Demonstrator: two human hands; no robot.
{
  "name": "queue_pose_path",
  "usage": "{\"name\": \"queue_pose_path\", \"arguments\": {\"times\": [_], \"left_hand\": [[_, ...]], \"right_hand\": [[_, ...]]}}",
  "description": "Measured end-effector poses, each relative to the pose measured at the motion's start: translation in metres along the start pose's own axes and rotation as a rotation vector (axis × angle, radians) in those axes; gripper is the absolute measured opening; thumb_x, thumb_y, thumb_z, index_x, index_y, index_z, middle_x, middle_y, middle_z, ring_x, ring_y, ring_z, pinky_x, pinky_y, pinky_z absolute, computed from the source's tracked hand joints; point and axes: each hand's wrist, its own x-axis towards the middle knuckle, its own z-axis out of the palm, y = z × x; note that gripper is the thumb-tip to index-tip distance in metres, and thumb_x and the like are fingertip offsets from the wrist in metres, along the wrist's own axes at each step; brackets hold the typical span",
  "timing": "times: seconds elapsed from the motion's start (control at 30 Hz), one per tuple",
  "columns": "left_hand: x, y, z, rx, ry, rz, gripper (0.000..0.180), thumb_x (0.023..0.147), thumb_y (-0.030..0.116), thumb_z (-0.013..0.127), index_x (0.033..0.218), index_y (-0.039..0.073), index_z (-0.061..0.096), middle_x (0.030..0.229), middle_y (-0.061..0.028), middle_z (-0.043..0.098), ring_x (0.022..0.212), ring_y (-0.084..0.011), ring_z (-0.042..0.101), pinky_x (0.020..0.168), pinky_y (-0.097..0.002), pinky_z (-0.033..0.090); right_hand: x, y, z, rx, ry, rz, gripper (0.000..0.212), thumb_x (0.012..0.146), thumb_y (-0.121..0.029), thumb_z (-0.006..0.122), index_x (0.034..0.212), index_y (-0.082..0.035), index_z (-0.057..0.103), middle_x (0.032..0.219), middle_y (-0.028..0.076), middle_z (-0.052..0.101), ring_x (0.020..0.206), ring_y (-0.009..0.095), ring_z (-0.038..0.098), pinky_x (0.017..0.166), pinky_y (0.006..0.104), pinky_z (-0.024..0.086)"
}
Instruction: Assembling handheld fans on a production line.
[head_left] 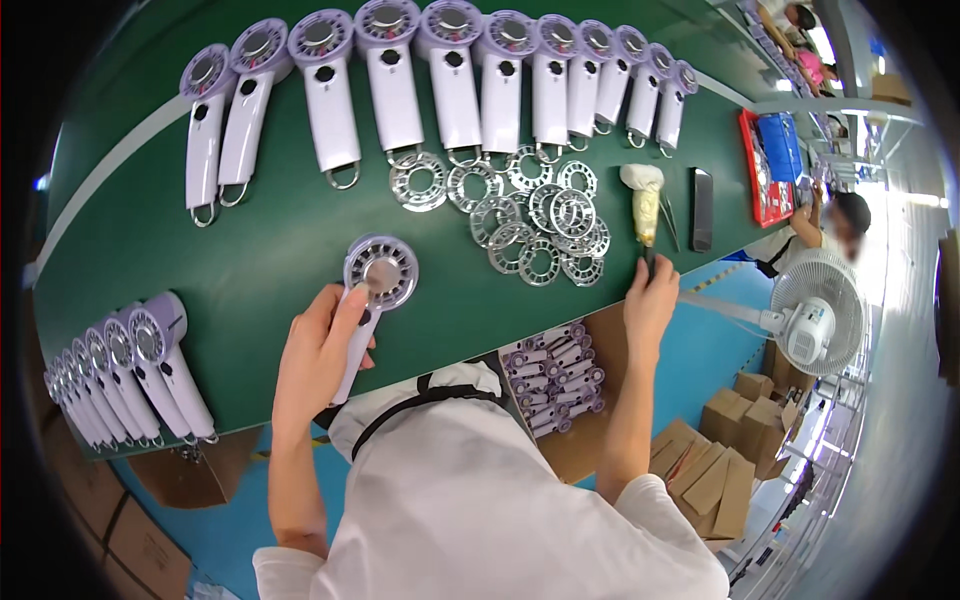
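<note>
With left hand point(325, 338) tight around a lilac fan point(393, 268), right hand point(652, 295) around the dark end of a white-topped tool point(645, 208).

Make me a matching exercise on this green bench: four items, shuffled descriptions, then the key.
1. left hand
2. right hand
3. shiny silver slotted rings
4. red rectangular tray

A. loose, many overlapping, mid-bench
B. at the dark end of a cream wrapped tool
C. holding a white-and-lavender handheld fan
D. near the right end of the green bench

Pairs: 1-C, 2-B, 3-A, 4-D
</note>
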Motion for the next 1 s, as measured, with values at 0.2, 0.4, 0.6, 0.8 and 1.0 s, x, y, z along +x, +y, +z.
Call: {"name": "queue_pose_path", "arguments": {"times": [0.2,0.4,0.6,0.8,1.0], "left_hand": [[0.009,0.017,-0.006,0.006,-0.114,-0.073,0.045,0.102,0.044,0.049,0.100,0.001,0.062,0.071,-0.0073,0.063,0.055,-0.0132,0.060,0.051,-0.0266,0.048],[0.006,0.013,-0.008,0.021,-0.079,-0.028,0.054,0.100,0.048,0.050,0.087,-0.004,0.058,0.069,-0.0123,0.063,0.054,-0.0211,0.063,0.054,-0.0342,0.050],[0.005,0.005,-0.009,0.037,-0.091,0.014,0.051,0.101,0.046,0.050,0.089,-0.002,0.059,0.068,-0.0117,0.064,0.052,-0.0185,0.061,0.051,-0.0323,0.049],[0.006,0.004,-0.010,0.045,-0.094,0.014,0.051,0.101,0.046,0.050,0.088,-0.002,0.059,0.068,-0.0118,0.064,0.051,-0.0185,0.061,0.050,-0.0326,0.049],[0.006,0.007,-0.010,0.049,-0.082,0.013,0.050,0.102,0.045,0.049,0.091,-0.002,0.060,0.067,-0.0114,0.063,0.052,-0.0180,0.062,0.050,-0.0307,0.048]], "right_hand": [[-0.004,-0.050,-0.076,0.826,-0.262,0.273,0.022,0.106,-0.022,0.048,0.111,-0.005,0.060,0.071,-0.002,0.051,0.055,0.003,0.039,0.047,0.0197,0.029],[-0.014,-0.141,-0.112,0.551,-0.487,-0.440,0.038,0.095,-0.008,0.062,0.131,0.002,0.056,0.107,0.021,0.071,0.084,0.025,0.070,0.078,0.0329,0.054],[-0.015,-0.164,-0.098,0.460,-0.598,-0.679,0.037,0.097,-0.009,0.061,0.133,-0.001,0.058,0.103,0.023,0.070,0.079,0.032,0.071,0.070,0.0351,0.055],[-0.023,-0.157,-0.084,0.516,-0.475,-0.720,0.039,0.095,-0.003,0.062,0.133,-0.001,0.057,0.093,0.020,0.070,0.068,0.029,0.067,0.063,0.0333,0.053],[-0.029,-0.141,-0.086,0.563,-0.420,-0.628,0.038,0.094,-0.002,0.062,0.132,0.002,0.057,0.093,0.020,0.070,0.068,0.025,0.067,0.062,0.0321,0.052]]}}
